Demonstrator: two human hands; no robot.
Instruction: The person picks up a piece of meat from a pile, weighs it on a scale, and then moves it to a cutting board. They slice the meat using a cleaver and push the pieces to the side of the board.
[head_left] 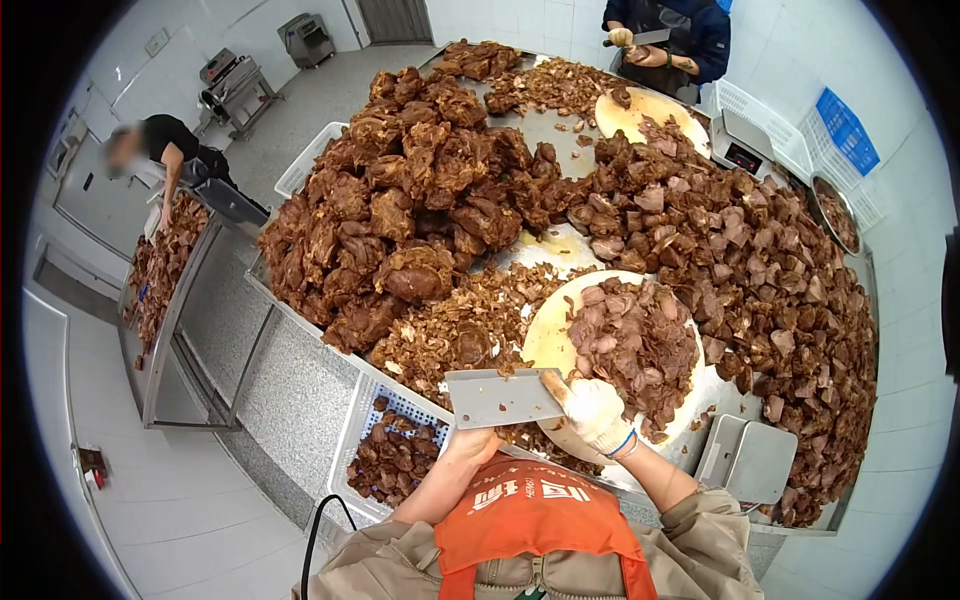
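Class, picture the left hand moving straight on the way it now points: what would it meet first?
Probably the cleaver blade, right at the left hand; whether they already touch is unclear from this view.

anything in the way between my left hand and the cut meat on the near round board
Yes, in this view the cleaver and the gloved right hand gripping it lie between your left hand and the cut meat.

Pale tiled walls (pixel 905 300), a speckled grey floor (pixel 300 355) and a dark door (pixel 397 20) are seen, brightly lit.
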